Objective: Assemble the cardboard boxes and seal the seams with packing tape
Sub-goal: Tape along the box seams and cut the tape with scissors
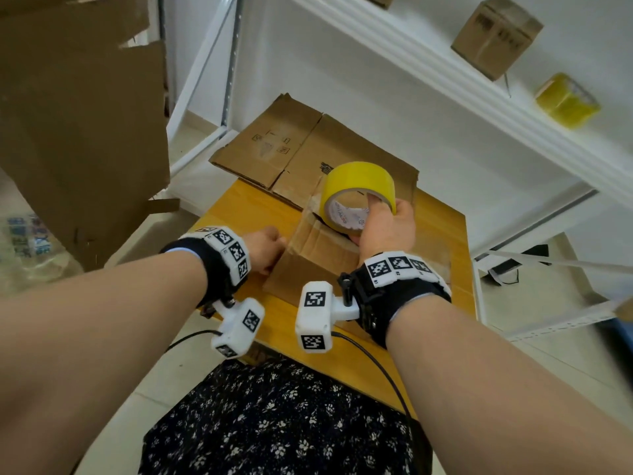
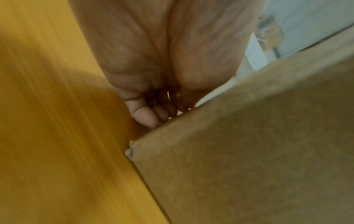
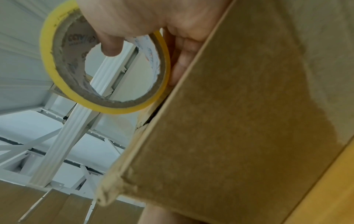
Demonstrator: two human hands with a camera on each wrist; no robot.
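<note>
I'm mid-seal: my right hand (image 1: 383, 228) has its grip clamped on the roll of yellow tape (image 1: 358, 190), thumb through the core, held at the top seam of the box (image 1: 308, 255) standing on the desk (image 1: 239, 207). My left hand (image 1: 263, 248) steadies the box's left edge, fingers curled; whether they pinch it, I cannot tell. Next I should draw the tape along the seam and press it flat. I count one assembled box here, one flattened carton (image 1: 274, 149) behind, one more box (image 1: 496, 36) and perhaps a second tape roll (image 1: 567, 101) on the shelf (image 1: 411, 63).
</note>
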